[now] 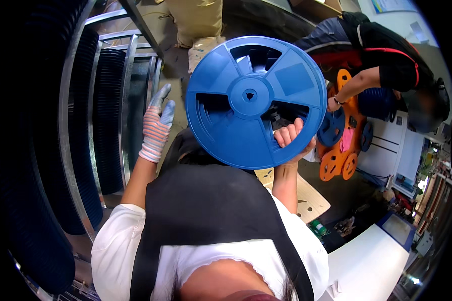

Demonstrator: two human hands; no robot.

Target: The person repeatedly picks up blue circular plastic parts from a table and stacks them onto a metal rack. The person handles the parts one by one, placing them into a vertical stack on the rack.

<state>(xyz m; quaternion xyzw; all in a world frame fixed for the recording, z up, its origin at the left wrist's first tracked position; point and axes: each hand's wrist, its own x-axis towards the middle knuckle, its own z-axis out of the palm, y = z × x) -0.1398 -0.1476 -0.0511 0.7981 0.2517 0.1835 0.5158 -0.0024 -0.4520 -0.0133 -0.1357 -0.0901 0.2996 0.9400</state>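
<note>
A large blue plastic reel with a small center hole and three wide cut-outs faces me in the middle of the view. My bare right hand grips its lower right part, fingers curled through a cut-out and over the rim. My left hand, in a striped knit glove with grey-blue fingertips, is raised to the left of the reel. Its fingers are stretched out and hold nothing. That hand is apart from the reel and close to the metal rack on the left.
A metal rack on the left holds long rows of dark reels. On the right, a co-worker bends over an orange frame with blue discs. Beige sacks stand ahead; a wooden board and white table lie at lower right.
</note>
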